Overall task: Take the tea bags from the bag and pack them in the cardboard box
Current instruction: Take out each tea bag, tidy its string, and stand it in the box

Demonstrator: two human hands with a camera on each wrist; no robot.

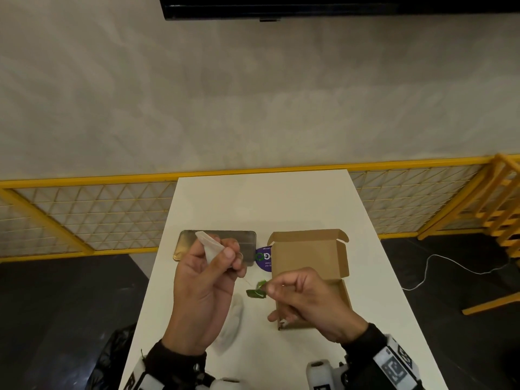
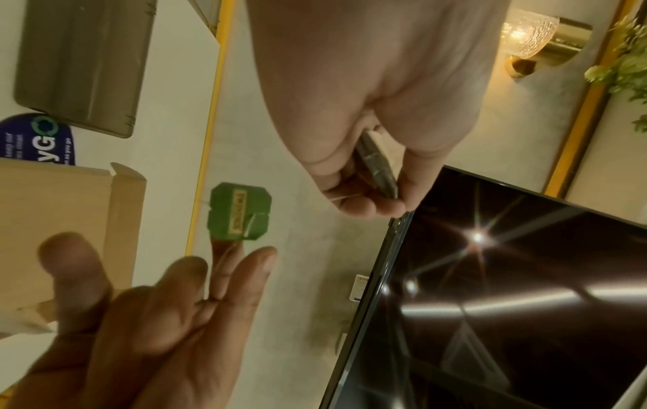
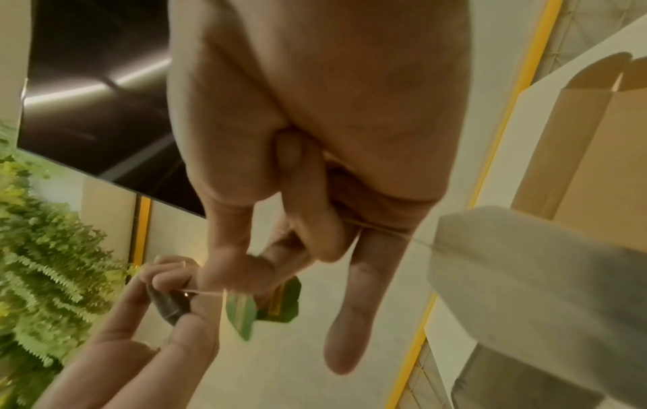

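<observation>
1. Wrist straps and dark sleeves fill the bottom edge of the head view; above them both hands are raised over the white table (image 1: 281, 198).
2. At centre left, the left hand (image 1: 205, 288) pinches a white tea bag (image 1: 209, 247) between thumb and curled fingers, holding it up clear of the table.
3. At centre right, the right hand (image 1: 306, 299) has its thumb and forefinger closed on the green paper tag (image 1: 256, 291), with the other fingers loosely extended. A thin string (image 3: 203, 291) runs from the tag to the tea bag, as the right wrist view shows.
4. The cardboard box (image 1: 309, 271) sits open at right of centre, lid flap up, partly behind the right hand.
5. A flat metallic pouch (image 1: 191, 243), probably the bag the tea bags come from, lies at upper left of the table behind the left hand, with a purple round sticker (image 1: 263, 257) between it and the box.
6. Progress, as I judge it: one tea bag is out and in hand, not yet packed. Placing it in the box remains.
7. A pale, blurred shape (image 1: 232, 325) lies on the table between the wrists; I cannot tell what it is.
8. The box interior is hidden by the right hand, so I cannot say how many tea bags are packed. The pouch's contents are also out of sight.
</observation>
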